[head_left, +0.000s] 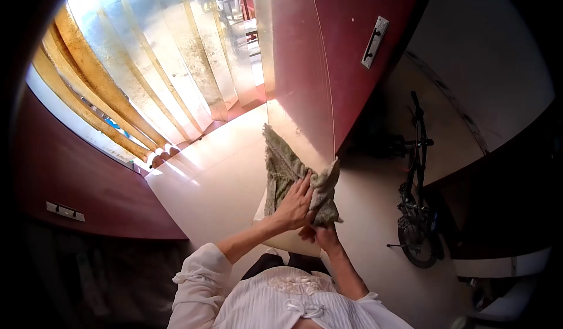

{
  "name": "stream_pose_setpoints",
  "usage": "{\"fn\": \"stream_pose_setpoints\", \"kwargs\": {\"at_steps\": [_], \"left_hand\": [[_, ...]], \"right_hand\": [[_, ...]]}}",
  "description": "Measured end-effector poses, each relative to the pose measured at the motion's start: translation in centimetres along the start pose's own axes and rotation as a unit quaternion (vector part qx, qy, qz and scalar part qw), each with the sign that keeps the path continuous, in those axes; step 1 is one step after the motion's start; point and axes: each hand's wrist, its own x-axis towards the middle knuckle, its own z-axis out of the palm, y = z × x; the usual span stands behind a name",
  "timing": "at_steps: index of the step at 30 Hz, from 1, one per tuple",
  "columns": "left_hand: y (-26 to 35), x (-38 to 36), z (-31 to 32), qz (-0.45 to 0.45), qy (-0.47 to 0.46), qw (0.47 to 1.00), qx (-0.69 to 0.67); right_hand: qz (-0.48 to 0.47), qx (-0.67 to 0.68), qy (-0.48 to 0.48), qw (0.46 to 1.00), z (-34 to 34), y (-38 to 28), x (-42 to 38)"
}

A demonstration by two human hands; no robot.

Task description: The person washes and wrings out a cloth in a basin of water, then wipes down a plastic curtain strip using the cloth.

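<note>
A rumpled grey-green cloth (285, 163) with frayed edges is in front of me, its corners spread out. My left hand (295, 206) lies on the cloth with its fingers stretched out and pressed together. Just below and to the right, my right hand (324, 235) is at the cloth's lower end, its fingers curled and partly hidden by the fabric. Under the cloth and hands shows a pale flat surface (293, 244), whose kind I cannot make out.
Clear plastic strips (170, 47) hang in the bright doorway. A maroon door (299, 53) stands to their right, and another maroon panel (99, 194) is at the left. A dark bicycle (417, 211) stands on the right of the pale floor (363, 235).
</note>
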Motion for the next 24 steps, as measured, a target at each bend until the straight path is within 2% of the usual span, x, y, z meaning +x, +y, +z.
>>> {"fn": "stream_pose_setpoints", "kwargs": {"at_steps": [1,2,3,4,6,7,8,9,10,12,13,16,17,19,20,22,24], "left_hand": [[1.6,-2.4,0.1,-0.010,-0.036,0.999,-0.021],[3.1,-4.5,0.4,0.030,0.004,0.998,-0.057],[4.1,-6.2,0.9,0.045,0.000,0.998,-0.049],[5.0,-7.3,1.2,0.058,0.000,0.997,-0.043],[5.9,-6.5,-0.5,0.017,0.030,0.999,-0.041],[5.0,-4.8,-1.5,-0.006,0.043,0.999,0.007],[4.0,-2.8,-2.4,-0.036,0.094,0.994,0.047],[2.7,-0.5,-3.5,-0.040,0.140,0.989,0.038],[1.0,1.9,-4.3,-0.034,0.141,0.988,0.058],[-1.5,6.3,-6.1,-0.030,0.199,0.978,0.061],[-2.1,8.3,-7.5,-0.053,0.217,0.973,0.051],[-2.0,12.4,-8.7,-0.103,0.267,0.957,0.052],[-0.3,11.4,-8.0,-0.067,0.241,0.966,0.066],[3.2,7.2,-4.7,0.061,0.177,0.982,-0.013],[3.3,5.1,-2.3,0.126,0.127,0.984,-0.011],[5.7,0.2,-2.0,0.162,-0.001,0.986,0.038],[6.3,-1.6,-2.0,0.191,-0.002,0.980,0.050]], "right_hand": [[-0.046,-0.006,0.036,0.998,0.0,0.3,-0.5],[-0.089,-0.015,0.072,0.993,0.0,0.6,-1.0],[-0.232,-0.114,0.084,0.962,-0.9,2.1,-0.4],[-0.158,-0.101,0.069,0.980,-1.1,2.1,-1.1],[-0.005,-0.082,0.041,0.996,-1.4,1.8,-2.6],[0.015,-0.047,-0.009,0.999,-0.9,1.1,-3.0],[0.034,-0.012,-0.059,0.998,-0.4,0.5,-3.2],[0.031,0.016,-0.019,0.999,1.0,-0.1,-3.7],[-0.004,0.053,-0.043,0.998,1.4,-0.2,-3.7],[-0.037,-0.030,-0.023,0.999,2.2,-3.4,-4.6],[-0.040,0.027,-0.012,0.999,3.9,-5.5,-5.4],[-0.054,-0.012,-0.040,0.998,2.8,-5.0,-5.4],[-0.052,-0.013,-0.031,0.998,2.4,-5.3,-5.9],[-0.060,-0.045,-0.002,0.997,2.4,-6.0,-5.6],[-0.066,-0.002,0.023,0.998,1.5,-5.1,-5.4],[-0.026,-0.014,0.060,0.998,-0.7,-2.9,-5.7],[-0.014,-0.035,0.088,0.995,-0.6,-3.6,-5.9]]}}
